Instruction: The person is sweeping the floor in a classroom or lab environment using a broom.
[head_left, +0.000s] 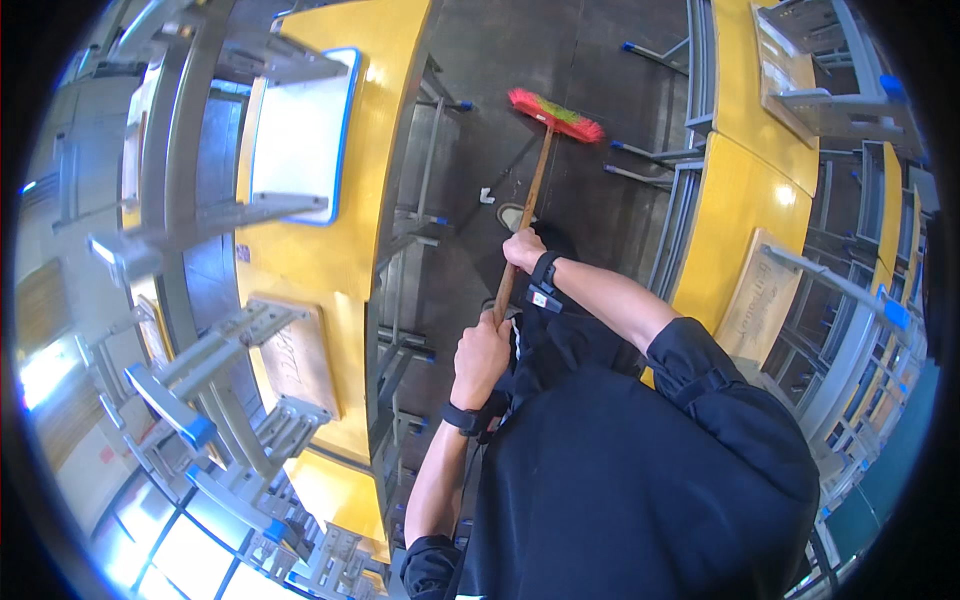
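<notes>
A push broom with a wooden handle (538, 180) reaches away from me down the aisle. Its wide head (556, 116) has red bristles with a green patch in the middle and rests on the dark floor. Around the handle's near end, my left hand (481, 356) is closed. Farther down the same handle grips my right hand (523, 247), between my left hand and the head. A crumpled white scrap (487, 196) lies on the floor left of the handle, close to my shoe (514, 217). Small bits of debris are scattered near it.
Yellow desks (330, 259) line the left side, and more yellow desks (750, 202) stand on the right. Upturned chairs sit on them, including a white board-like seat with blue edging (304, 139). Metal desk legs (645, 151) with blue caps jut into the aisle.
</notes>
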